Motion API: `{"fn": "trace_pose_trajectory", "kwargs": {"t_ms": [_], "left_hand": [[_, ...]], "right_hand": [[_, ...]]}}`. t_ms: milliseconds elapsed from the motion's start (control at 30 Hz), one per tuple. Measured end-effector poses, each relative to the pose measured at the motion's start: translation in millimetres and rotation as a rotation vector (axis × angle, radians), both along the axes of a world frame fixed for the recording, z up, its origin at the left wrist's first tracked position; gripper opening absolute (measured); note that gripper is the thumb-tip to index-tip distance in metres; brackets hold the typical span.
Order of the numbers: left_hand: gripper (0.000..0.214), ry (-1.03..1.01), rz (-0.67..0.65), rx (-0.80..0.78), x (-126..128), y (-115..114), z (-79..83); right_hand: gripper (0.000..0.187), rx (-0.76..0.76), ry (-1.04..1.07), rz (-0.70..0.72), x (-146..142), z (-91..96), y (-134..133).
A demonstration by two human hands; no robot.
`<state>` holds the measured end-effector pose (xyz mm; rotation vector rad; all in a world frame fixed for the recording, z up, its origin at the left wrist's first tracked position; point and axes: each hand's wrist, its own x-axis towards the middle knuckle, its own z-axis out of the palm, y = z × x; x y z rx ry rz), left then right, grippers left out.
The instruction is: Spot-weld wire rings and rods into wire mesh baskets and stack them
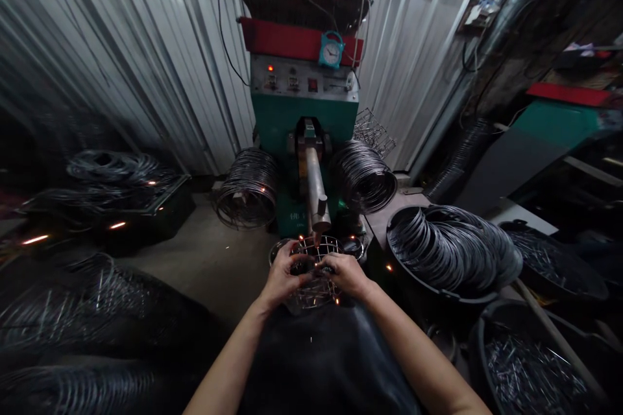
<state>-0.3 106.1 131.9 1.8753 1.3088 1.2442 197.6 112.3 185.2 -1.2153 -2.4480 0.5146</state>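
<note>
Both my hands are on a round wire basket [318, 295] under the electrode arm of a green spot welding machine [272, 113]. My left hand [285, 275] grips the basket's left side, thumb and fingers curled in. On the right side, my right hand [344, 273] pinches at the wires, fingertips close to the weld point. The electrode arm [315, 181] reaches out from the machine, and its tip comes down at the basket's far wires. Sparks fly around the basket. My fingers hide part of the wires, so any small piece between them cannot be made out.
Wire ring coils [248, 191] hang left of the arm, and another coil [365, 175] hangs right. A black tub of wire rings [452, 253] stands at right, with a tub of short wire pieces [530, 363] nearer. A blue clock [331, 50] hangs on the machine.
</note>
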Motion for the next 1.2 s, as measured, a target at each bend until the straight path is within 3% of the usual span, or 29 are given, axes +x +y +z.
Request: {"fn": "trace_pose_trajectory", "kwargs": {"t_ms": [200, 300, 367, 533, 667, 767, 867, 1033, 1200], "left_hand": [[0.034, 0.086, 0.107, -0.018, -0.5, 12.9, 1.9], [0.031, 0.061, 0.103, -0.017, -1.5, 17.6, 3.1], [0.031, 0.059, 0.109, 0.012, -1.2, 16.8, 2.7], [0.031, 0.076, 0.162, 0.062, 1.5, 15.6, -0.6], [0.026, 0.013, 0.169, 0.008, 1.7, 23.1, 1.0], [0.027, 0.005, 0.177, -0.043, 0.5, 29.5, 4.4], [0.029, -0.002, 0.219, -0.086, -0.2, 34.7, 4.2], [0.029, 0.015, 0.239, -0.070, 0.3, 41.3, 0.0], [0.027, 0.021, 0.200, -0.074, -2.8, 43.0, 6.6]], "right_hand": [[0.024, 0.011, -0.011, -0.079, -7.3, -0.6, 7.9], [0.030, 0.002, 0.254, -0.157, -5.5, -2.6, 5.5], [0.033, -0.064, 0.499, -0.300, 4.0, -12.5, -3.6], [0.039, -0.442, 0.967, -0.720, 43.1, -74.3, -47.9], [0.040, -0.305, 0.847, -0.810, 60.7, -125.4, -89.8], [0.038, -0.216, 0.771, -0.841, 64.6, -142.2, -105.3], [0.036, -0.250, 0.939, -0.937, 70.3, -145.2, -101.7], [0.039, -0.489, 1.429, -1.121, 90.5, -142.9, -85.2], [0.024, -0.670, 1.536, -0.967, 111.0, -126.6, -82.3]]}}
